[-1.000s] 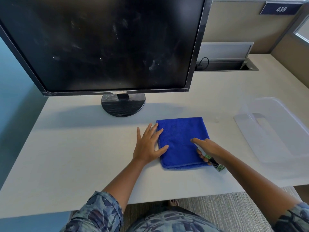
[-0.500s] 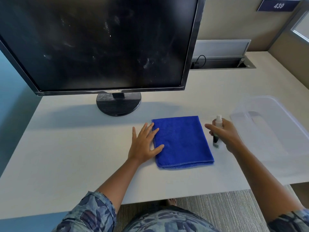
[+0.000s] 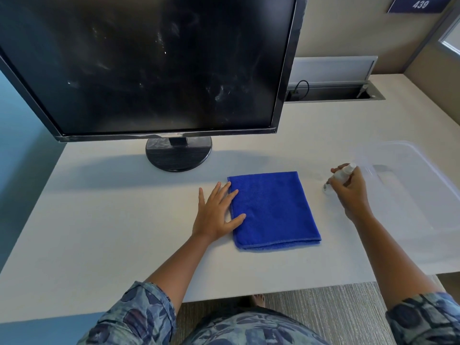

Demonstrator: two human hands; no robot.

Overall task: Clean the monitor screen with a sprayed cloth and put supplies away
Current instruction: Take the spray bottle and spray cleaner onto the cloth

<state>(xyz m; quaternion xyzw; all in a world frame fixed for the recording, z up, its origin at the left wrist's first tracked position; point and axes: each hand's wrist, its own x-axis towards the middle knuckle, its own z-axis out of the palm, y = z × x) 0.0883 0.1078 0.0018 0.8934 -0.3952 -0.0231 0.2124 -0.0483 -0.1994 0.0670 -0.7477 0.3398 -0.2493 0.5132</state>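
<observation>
Cloth [image 3: 273, 210], blue and folded into a rectangle, lies flat on the white desk [image 3: 99, 232] in front of the monitor [image 3: 149, 66], whose dark screen shows smears and specks. The left hand [image 3: 216, 215] rests palm down on the desk with its fingers spread flat, the thumb and fingertips overlapping the cloth's left edge and gripping nothing. The right hand [image 3: 351, 192] is off to the right of the cloth, well apart from it, with fingers curled around a small spray bottle [image 3: 344, 173] whose white cap points up and left. Just beside that hand, on the desk's right side, sits a clear plastic bin [image 3: 410, 185]. The monitor's round black stand [image 3: 178, 154] is behind the cloth.
</observation>
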